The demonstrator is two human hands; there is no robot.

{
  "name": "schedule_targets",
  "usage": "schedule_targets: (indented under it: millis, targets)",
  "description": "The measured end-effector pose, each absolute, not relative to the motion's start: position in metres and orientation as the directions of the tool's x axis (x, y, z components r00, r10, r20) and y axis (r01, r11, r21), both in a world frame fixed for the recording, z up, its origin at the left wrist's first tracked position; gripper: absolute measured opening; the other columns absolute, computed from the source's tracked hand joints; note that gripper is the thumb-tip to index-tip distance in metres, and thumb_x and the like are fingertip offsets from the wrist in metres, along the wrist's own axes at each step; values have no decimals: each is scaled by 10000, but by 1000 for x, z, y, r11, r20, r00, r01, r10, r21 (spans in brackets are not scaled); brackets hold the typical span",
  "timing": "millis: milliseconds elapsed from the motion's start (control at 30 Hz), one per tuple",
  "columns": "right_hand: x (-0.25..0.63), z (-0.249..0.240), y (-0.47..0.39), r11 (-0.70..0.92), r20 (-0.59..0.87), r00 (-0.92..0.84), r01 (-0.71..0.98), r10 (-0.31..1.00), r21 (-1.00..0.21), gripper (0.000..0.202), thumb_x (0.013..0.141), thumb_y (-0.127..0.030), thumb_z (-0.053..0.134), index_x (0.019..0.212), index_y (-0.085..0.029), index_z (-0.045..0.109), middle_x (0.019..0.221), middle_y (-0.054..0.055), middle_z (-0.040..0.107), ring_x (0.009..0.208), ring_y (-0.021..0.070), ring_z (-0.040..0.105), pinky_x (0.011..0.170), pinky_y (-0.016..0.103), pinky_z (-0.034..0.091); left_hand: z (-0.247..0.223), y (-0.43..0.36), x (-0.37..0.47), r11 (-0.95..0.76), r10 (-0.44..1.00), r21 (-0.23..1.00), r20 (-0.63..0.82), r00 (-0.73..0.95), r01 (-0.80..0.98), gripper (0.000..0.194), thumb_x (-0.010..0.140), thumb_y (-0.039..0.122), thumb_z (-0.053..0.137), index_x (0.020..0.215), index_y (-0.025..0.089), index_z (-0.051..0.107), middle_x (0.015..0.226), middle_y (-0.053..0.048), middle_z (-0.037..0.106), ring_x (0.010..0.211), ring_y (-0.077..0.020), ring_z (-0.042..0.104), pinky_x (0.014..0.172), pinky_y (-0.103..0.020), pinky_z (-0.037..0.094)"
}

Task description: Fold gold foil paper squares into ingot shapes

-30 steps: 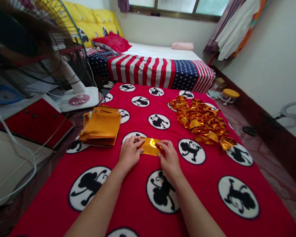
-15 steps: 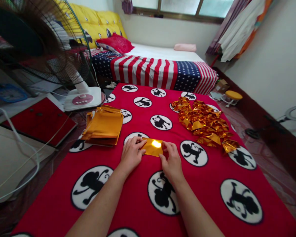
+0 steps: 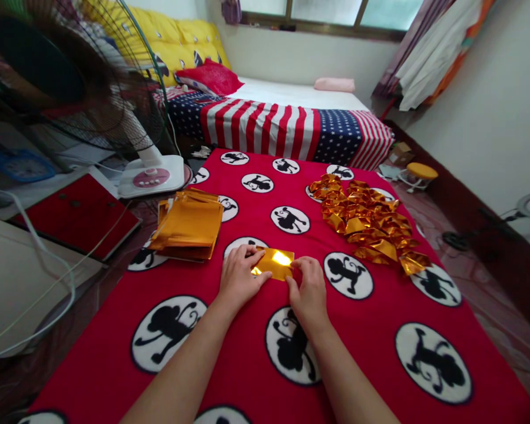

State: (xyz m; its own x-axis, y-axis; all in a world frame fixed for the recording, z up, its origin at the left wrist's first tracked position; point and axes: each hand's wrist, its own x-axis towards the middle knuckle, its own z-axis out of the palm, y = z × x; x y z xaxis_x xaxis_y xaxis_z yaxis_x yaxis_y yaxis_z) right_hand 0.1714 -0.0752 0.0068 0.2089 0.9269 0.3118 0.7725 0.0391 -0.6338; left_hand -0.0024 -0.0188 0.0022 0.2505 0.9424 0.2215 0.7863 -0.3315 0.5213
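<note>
A shiny gold foil paper, folded into a small rectangle, lies on the red cloth between my two hands. My left hand grips its left end, with the thumb stretched along the near edge and the fingers on the far corner. My right hand pinches the right end between thumb and fingers. To the left lies a stack of flat gold foil sheets. Farther right, several folded gold foil pieces sit in rows, apart from both hands.
The red cloth with monkey prints covers the surface under my hands. A fan stands at the left, its blades blurred. Beyond the far edge is a bed with a striped, starred cover. A yellow stool stands at the right.
My left thumb has slid right along the near edge of the foil paper. My right hand has barely moved. The whole view has shifted slightly.
</note>
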Motion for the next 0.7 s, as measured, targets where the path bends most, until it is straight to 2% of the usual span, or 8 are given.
schedule_targets:
  millis: [100,167,233,300,367,433,533,700]
  targets:
    - [157,6,-79,73,378,166,836,911,-544,292,836,-94,477,1077,-207,598,1290,117,549,1213,292,472,1013,501,375,5,-20,0,-321,946,521,223,237,791,451,687,387,777,1120,282,706,1118,-43,613,1050,-252,537,960,-403,443]
    - [142,5,-81,208,424,61,802,904,-559,459,848,-48,397,1253,-199,551,1436,113,469,1362,269,379,1112,514,298,5,-20,0,-320,946,515,218,240,795,438,703,368,762,1128,279,702,1118,-44,617,1053,-252,534,953,-401,443]
    - [123,4,-83,305,409,-21,700,913,-645,604,870,-38,334,1454,-187,372,1536,107,361,1441,226,287,1163,493,264,4,-19,0,-316,948,512,205,244,798,365,748,333,721,1110,285,708,1114,-40,626,1044,-247,534,929,-392,448]
    - [106,5,-85,316,349,-65,602,935,-734,678,914,-102,348,1552,-198,139,1591,104,255,1465,216,243,1170,472,283,2,-18,-2,-307,951,519,191,242,798,267,810,293,655,1070,296,717,1118,-32,635,1038,-237,534,914,-384,449]
    - [95,6,-88,303,304,-98,570,948,-763,760,936,-188,410,1562,-190,-22,1612,116,179,1482,237,182,1187,497,239,0,-18,-3,-296,955,529,184,233,795,216,858,273,595,1031,299,721,1130,-24,638,1049,-229,532,921,-380,446]
    - [90,6,-89,289,277,-114,588,954,-755,838,941,-277,468,1552,-169,-96,1620,135,118,1492,268,112,1193,535,186,-1,-18,-3,-291,956,532,184,226,795,200,878,280,571,1005,299,725,1131,-21,638,1060,-225,530,931,-379,441]
    - [94,4,-92,242,238,-93,632,967,-736,902,938,-383,508,1547,-145,-112,1618,165,90,1491,298,74,1187,563,175,-3,-19,-2,-296,954,516,195,227,804,243,846,328,615,1065,308,718,1138,-27,627,1060,-232,535,919,-384,445]
    - [110,-5,-99,213,243,-53,683,969,-699,955,919,-485,538,1550,-168,-106,1614,181,99,1485,320,106,1162,573,245,-5,-16,-4,-325,945,499,207,254,803,393,788,331,673,1180,305,681,1151,-37,615,1072,-248,537,940,-407,451]
